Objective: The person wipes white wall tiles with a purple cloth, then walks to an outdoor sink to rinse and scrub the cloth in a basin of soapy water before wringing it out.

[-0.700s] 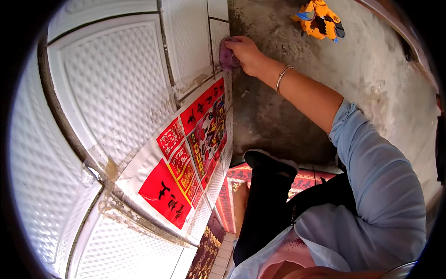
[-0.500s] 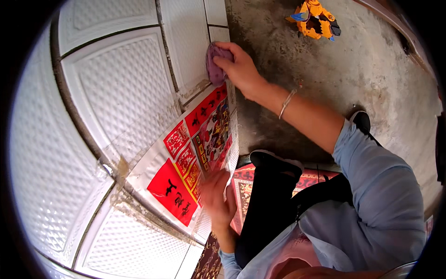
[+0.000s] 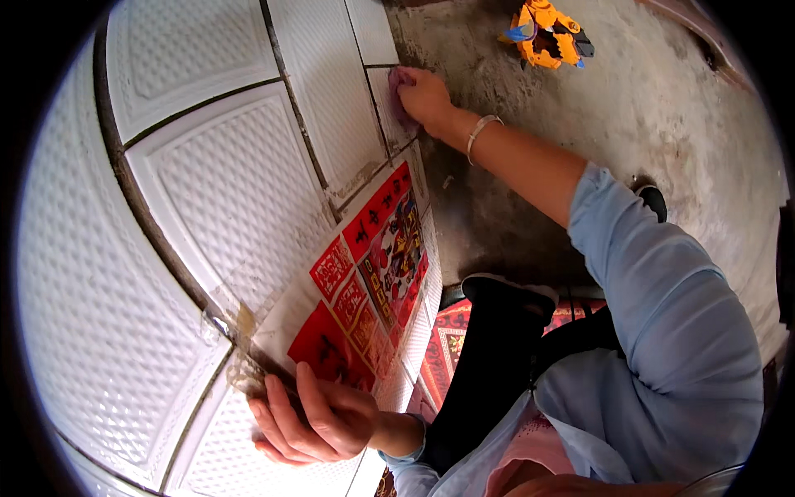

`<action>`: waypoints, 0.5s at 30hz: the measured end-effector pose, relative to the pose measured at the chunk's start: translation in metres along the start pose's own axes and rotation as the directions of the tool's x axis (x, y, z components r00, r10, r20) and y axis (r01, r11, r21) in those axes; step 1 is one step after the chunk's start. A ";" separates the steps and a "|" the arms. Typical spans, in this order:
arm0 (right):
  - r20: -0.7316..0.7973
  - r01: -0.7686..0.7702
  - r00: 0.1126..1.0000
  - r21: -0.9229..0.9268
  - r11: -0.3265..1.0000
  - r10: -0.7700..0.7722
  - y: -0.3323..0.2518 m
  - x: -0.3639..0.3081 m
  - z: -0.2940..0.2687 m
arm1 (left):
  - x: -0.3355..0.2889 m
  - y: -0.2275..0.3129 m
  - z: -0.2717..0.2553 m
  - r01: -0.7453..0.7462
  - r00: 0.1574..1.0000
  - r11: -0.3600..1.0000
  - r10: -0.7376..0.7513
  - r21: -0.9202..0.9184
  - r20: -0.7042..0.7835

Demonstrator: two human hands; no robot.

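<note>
My right hand [image 3: 427, 101], with a bracelet [image 3: 478, 137] at the wrist, is closed on a crumpled purple cloth [image 3: 400, 87]. It presses the cloth against the white tiled wall [image 3: 327, 91], near the lower corner of the tiles. Lower in the picture, my left hand [image 3: 321, 418] holds nothing, its fingers stretched out and partly apart. It is close to the wall, over the edge of a red printed poster [image 3: 331, 344], hiding part of it. Beside its fingertips, brownish tape residue [image 3: 242, 323] sticks to the tile joint.
An orange and blue toy [image 3: 546, 37] lies on the grey concrete floor [image 3: 530, 108] at the top. My black shoe [image 3: 509, 294] stands by a red patterned mat [image 3: 447, 344]. A second dark shoe [image 3: 652, 201] shows farther right.
My right hand has shifted slightly along the wall with the cloth, away from the poster. My left hand has moved left and down, off the poster's lower right edge, toward the tape residue.
</note>
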State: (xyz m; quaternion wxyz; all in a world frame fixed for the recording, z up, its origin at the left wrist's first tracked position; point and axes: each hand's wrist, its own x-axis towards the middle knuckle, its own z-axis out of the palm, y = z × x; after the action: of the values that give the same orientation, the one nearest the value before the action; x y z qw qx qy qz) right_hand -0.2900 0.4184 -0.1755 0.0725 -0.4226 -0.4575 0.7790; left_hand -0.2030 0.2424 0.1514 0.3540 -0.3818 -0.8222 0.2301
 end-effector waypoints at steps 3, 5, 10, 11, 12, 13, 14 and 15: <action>-0.059 0.034 0.997 -0.147 0.989 -0.043 -0.002 -0.012 0.010 | 0.002 -0.003 -0.002 -0.030 0.999 0.994 0.026 0.104 0.034; -0.015 0.361 0.929 -0.194 0.912 -0.371 -0.010 -0.014 0.007 | 0.002 -0.004 -0.002 -0.020 1.000 0.991 0.017 0.136 0.021; -0.102 0.236 0.960 -0.202 0.951 -0.260 0.029 -0.017 0.005 | 0.006 -0.002 0.003 -0.031 0.999 0.992 0.033 0.126 -0.013; -0.152 0.023 0.988 -0.107 0.994 -0.039 0.036 -0.024 0.010 | 0.005 -0.002 0.003 -0.027 1.000 0.992 0.028 0.120 -0.005; -0.150 0.027 0.988 -0.106 0.994 -0.043 0.030 -0.032 0.011 | 0.005 -0.003 0.004 -0.022 1.000 0.993 0.022 0.118 0.000; -0.030 0.108 0.993 -0.167 0.980 -0.115 0.024 -0.042 0.009 | 0.005 -0.004 0.004 -0.020 1.000 0.993 0.020 0.120 -0.004; 0.088 0.186 0.981 -0.223 0.957 -0.170 0.021 -0.049 0.004 | 0.005 -0.005 0.002 -0.019 1.000 0.992 0.019 0.123 0.000; 0.037 0.369 0.928 -0.217 0.904 -0.371 0.020 -0.047 0.007 | 0.005 -0.005 0.000 -0.018 1.000 0.992 0.017 0.127 0.005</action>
State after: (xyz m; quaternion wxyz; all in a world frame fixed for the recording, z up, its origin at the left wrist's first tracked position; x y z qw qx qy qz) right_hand -0.2599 0.3795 -0.1613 0.1728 -0.3354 -0.6124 0.6947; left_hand -0.2076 0.2434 0.1567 0.3739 -0.3653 -0.8032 0.2858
